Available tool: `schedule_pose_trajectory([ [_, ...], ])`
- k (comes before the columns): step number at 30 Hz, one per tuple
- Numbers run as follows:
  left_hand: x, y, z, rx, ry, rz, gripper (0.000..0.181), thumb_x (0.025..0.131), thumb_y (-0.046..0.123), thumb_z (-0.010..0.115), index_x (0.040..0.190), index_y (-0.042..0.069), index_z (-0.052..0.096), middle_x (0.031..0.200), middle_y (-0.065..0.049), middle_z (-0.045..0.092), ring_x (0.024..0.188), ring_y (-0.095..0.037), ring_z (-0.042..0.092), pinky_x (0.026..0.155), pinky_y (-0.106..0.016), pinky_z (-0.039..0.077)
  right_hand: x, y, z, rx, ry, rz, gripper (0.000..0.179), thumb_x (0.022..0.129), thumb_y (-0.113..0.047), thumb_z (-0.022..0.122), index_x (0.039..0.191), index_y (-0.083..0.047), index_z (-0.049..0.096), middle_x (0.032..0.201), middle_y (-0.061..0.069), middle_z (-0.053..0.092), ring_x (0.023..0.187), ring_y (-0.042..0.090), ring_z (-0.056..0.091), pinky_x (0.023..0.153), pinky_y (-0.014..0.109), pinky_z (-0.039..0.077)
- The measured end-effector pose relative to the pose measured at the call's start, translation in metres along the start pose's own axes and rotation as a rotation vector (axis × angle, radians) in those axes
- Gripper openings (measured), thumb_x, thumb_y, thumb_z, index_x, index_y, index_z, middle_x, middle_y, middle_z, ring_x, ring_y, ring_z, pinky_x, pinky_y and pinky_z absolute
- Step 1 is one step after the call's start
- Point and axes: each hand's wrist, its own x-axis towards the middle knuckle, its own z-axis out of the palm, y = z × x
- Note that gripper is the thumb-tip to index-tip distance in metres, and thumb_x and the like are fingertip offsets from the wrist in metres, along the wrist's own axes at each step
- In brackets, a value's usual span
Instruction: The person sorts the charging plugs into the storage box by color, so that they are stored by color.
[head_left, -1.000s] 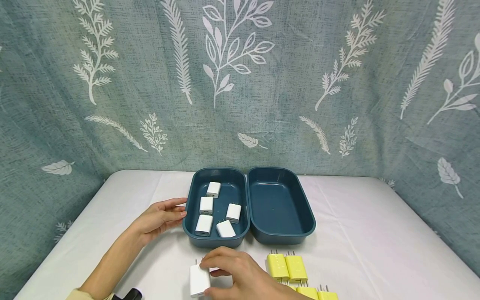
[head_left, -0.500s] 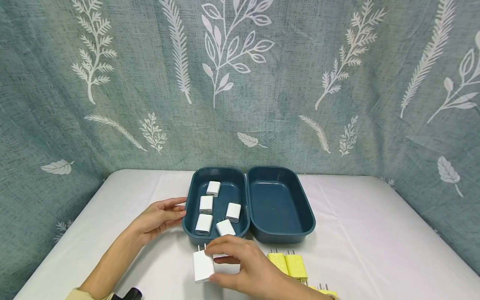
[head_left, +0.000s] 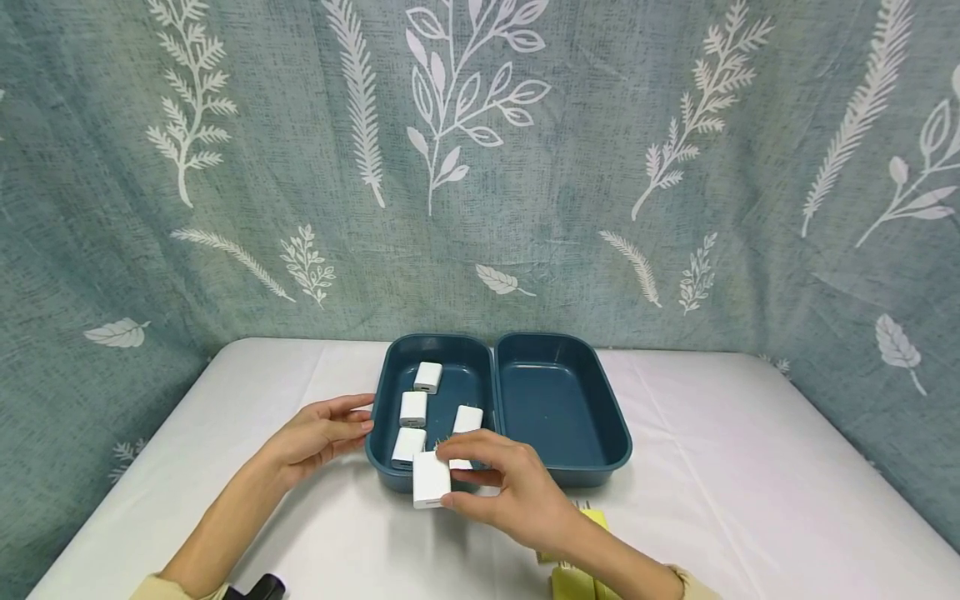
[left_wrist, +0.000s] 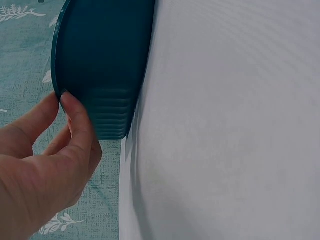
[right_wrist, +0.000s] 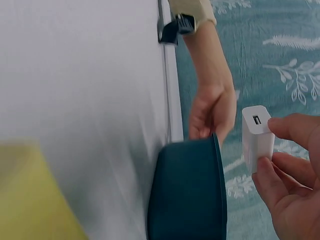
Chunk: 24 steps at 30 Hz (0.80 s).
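A white charger (head_left: 432, 480) is pinched in the right hand (head_left: 510, 487), between the thumb on the near side and the fingers on the far side. In the past second it has been lifted from low over the table and carried forward; it is now held in front of the near edge of the left box (head_left: 468, 371), and overlaps that edge as seen from the head. In the right wrist view a gap is seen between charger and box. The rim of the left box is pinched by the left hand (head_left: 322, 433), whose place looks unchanged. The hands are well apart.

In the left box five other white chargers (head_left: 412, 408) are seen, the nearest partly hidden by the right hand. The held one has not yet been let go; the change is judged to have brought the work from picking up to carrying, with the box seemingly being steadied.

Just beside the left box, on its right, a matching right box (head_left: 555, 408) is seen. Yellow chargers (head_left: 573, 585) are laid nearer the person and are now partly covered by the right forearm; their number cannot be told. Everything is set on a white cloth (head_left: 750, 500), backed by a leaf-patterned green curtain (head_left: 585, 167).
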Motion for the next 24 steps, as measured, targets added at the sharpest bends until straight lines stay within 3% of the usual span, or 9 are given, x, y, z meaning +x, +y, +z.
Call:
schedule_pose_trajectory([
  [7, 0.001, 0.0, 0.001, -0.006, -0.005, 0.006, 0.06, 0.094, -0.004, 0.061, 0.146, -0.013, 0.035, 0.101, -0.006, 0.064, 0.091, -0.014, 0.065, 0.085, -0.027, 0.055, 0.013, 0.008, -0.015, 0.039, 0.056, 0.113, 0.039, 0.083, -0.001, 0.079, 0.121, -0.003, 0.069, 0.125, 0.009, 0.061, 0.116, 0.026, 0.061, 0.093, 0.034, 0.052],
  [24, 0.001, -0.001, 0.001, -0.012, -0.003, 0.001, 0.061, 0.093, -0.004, 0.062, 0.147, -0.013, 0.034, 0.101, -0.006, 0.064, 0.092, -0.014, 0.066, 0.087, -0.028, 0.055, 0.047, 0.03, -0.038, -0.053, 0.11, 0.14, 0.037, 0.087, -0.002, 0.075, 0.122, 0.002, 0.066, 0.127, 0.015, 0.059, 0.115, 0.03, 0.062, 0.091, 0.027, 0.052],
])
